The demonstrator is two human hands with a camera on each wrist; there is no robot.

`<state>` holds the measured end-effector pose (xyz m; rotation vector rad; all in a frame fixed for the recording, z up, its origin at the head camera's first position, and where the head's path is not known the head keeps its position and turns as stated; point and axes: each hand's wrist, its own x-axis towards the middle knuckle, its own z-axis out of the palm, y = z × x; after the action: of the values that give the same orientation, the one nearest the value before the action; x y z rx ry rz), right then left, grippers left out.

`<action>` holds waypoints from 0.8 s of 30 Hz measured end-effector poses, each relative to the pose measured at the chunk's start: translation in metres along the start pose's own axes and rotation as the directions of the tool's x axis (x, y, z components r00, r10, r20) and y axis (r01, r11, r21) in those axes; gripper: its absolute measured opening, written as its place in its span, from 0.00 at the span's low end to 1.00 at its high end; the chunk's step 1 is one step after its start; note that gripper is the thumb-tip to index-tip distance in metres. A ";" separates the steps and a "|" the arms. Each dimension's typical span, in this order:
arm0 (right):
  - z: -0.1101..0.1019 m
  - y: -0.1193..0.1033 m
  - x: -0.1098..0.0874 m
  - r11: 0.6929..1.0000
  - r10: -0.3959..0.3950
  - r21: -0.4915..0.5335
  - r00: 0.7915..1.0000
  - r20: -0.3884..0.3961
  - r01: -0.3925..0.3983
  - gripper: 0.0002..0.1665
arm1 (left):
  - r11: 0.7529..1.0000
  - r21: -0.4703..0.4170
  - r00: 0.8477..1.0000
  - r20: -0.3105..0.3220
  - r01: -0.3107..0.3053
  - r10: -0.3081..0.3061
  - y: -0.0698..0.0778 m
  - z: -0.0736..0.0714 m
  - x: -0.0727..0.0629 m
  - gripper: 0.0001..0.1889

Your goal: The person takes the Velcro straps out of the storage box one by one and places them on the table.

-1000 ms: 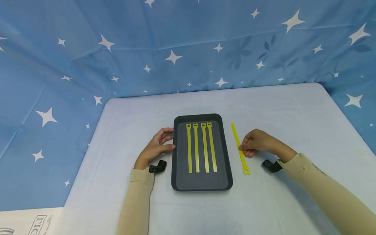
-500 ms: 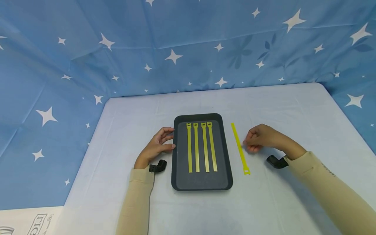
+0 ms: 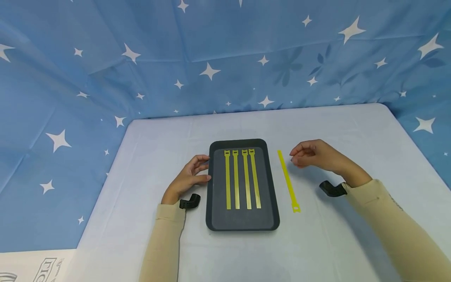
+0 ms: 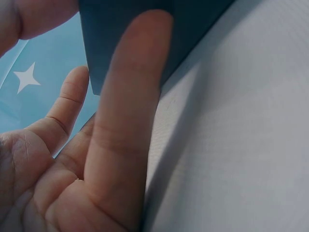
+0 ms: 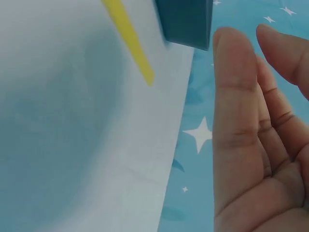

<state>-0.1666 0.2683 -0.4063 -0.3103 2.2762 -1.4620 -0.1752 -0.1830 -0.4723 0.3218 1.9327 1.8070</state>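
Observation:
A dark grey rectangular tray (image 3: 243, 220) stands on the white-covered table. Several yellow hook-and-loop cable ties (image 3: 236, 180) lie in it side by side, slotted heads at the far end. One more yellow cable tie (image 3: 287, 181) lies slightly slanted on the table right of the tray, its head towards the near side. My left hand (image 3: 186, 177) touches the tray's left wall with thumb and fingertips, fingers relaxed. Above the table, right of the loose tie, hovers my right hand (image 3: 316, 156), loosely bent and holding nothing. In the right wrist view the tie's end (image 5: 140, 60) appears apart from the fingers.
White cloth (image 3: 352, 133) covers the table. Behind it and to the left hangs a blue curtain (image 3: 158, 31) with white stars. Black wrist cameras (image 3: 190, 201) sit at both cuffs. A pale printed sheet or box (image 3: 31, 266) shows at the lower left.
My right hand has let go of the loose cable tie, then lifted away to the right and farther back. The tie stays where it was. My left hand keeps its place at the tray.

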 end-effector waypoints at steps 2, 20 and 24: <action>0.001 -0.001 0.002 0.999 -0.050 -0.023 0.999 -0.015 0.049 0.17 | 1.000 -0.001 1.000 0.000 0.000 0.000 0.000 0.000 -0.001 0.38; -0.003 -0.031 0.019 0.988 -0.131 -0.086 0.991 -0.012 0.129 0.17 | 1.000 -0.003 1.000 0.004 -0.006 0.006 -0.001 -0.001 0.000 0.38; -0.004 -0.034 0.023 0.987 -0.135 -0.087 0.991 0.001 0.135 0.17 | 1.000 -0.001 1.000 0.000 -0.003 0.003 0.000 0.000 0.000 0.38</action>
<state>-0.1895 0.2476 -0.3789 -0.4966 2.3672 -1.4310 -0.1751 -0.1833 -0.4723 0.3252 1.9323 1.8094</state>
